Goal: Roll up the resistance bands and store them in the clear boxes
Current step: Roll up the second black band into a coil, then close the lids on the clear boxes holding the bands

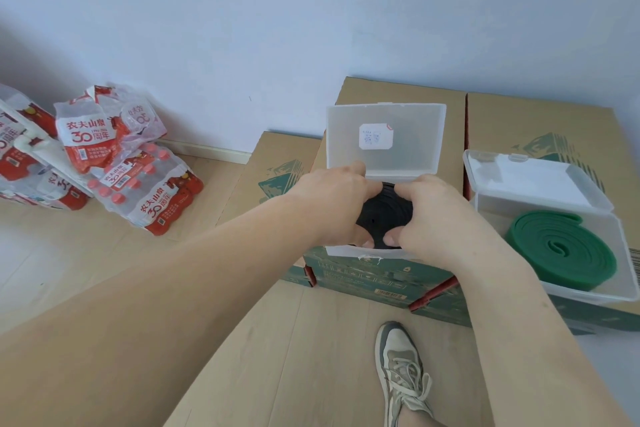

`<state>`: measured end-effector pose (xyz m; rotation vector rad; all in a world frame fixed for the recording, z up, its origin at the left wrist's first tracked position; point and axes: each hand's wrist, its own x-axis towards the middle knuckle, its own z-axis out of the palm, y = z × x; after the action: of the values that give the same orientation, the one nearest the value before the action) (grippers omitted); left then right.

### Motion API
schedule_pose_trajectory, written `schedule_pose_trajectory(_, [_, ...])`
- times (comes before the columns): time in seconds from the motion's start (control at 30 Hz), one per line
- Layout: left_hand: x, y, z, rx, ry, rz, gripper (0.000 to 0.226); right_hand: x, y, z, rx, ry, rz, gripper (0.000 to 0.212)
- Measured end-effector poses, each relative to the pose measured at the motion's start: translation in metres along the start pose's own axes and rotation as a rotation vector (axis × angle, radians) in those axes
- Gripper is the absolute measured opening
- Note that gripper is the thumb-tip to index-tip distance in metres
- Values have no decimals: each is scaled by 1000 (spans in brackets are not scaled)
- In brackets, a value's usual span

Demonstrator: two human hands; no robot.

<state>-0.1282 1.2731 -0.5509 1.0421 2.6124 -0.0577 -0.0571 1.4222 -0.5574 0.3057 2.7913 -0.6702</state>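
Two clear boxes are noted, lids open, set on cardboard cartons (512,121), three counted. Centre of frame: one black rolled band (386,215) is gripped from both sides by the curled fingers (390,238) of the left hand (336,204) and right hand (436,218), and held in the mouth of the centre clear box (415,149). Right of frame: one green rolled band (561,250) is laid flat inside the second clear box (571,289). One shoe (401,371) is seen at lower centre. Bottled-water packs (138,177) are piled at left, number unclear.

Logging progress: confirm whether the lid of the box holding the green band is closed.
No, the clear box holding the coiled green band has its lid tilted open behind it.
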Motion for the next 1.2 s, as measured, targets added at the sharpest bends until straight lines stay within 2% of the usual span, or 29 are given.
schedule_pose_trajectory(0.2, [-14, -2, -2, -1, 123, 0, 32, -2, 0, -4, 115, 86, 27, 27])
schedule_pose_trajectory(0.27, [-18, -8, -6, -61, 199, -13, 34, -1, 2, -4, 154, 124, 43, 24])
schedule_pose_trajectory(0.4, [-14, -24, -20, -200, 571, -104, 40, -1, 6, -2, 221, 173, 42, 29])
schedule_pose_trajectory(0.43, [-9, -27, -22, -220, 613, -141, 48, -1, 7, -2, 239, 191, 39, 31])
schedule_pose_trajectory(0.47, [-4, -29, -24, -255, 601, -168, 60, 0, 8, -1, 257, 204, 39, 35])
schedule_pose_trajectory(0.53, [5, -28, -27, -374, 472, -190, 84, 1, 11, 0, 295, 237, 38, 43])
schedule_pose_trajectory(0.6, [10, -27, -27, -482, 384, -191, 93, 1, 13, 0, 321, 278, 35, 40])
schedule_pose_trajectory(0.7, [8, -31, -27, -523, 553, -186, 87, -3, 11, -4, 349, 415, -9, 16])
schedule_pose_trajectory(0.73, [4, -32, -28, -506, 599, -176, 83, -6, 9, -7, 371, 480, -39, 17])
schedule_pose_trajectory(0.83, [-15, -26, -26, -321, 626, -123, 65, -15, 1, -15, 484, 616, -161, 49])
schedule_pose_trajectory(0.9, [-31, -18, -19, -230, 635, -59, 52, -24, -5, -19, 456, 681, -279, 58])
schedule_pose_trajectory(0.97, [-43, -11, -9, -213, 609, -11, 43, -32, -6, -21, 384, 614, -350, 76])
schedule_pose_trajectory(1.07, [-58, -2, 9, -229, 490, 12, 38, -34, 6, -12, 241, 339, -315, 103])
schedule_pose_trajectory(1.2, [-64, 5, 33, -214, 345, 12, 31, -32, 28, 13, 230, 66, -124, 103])
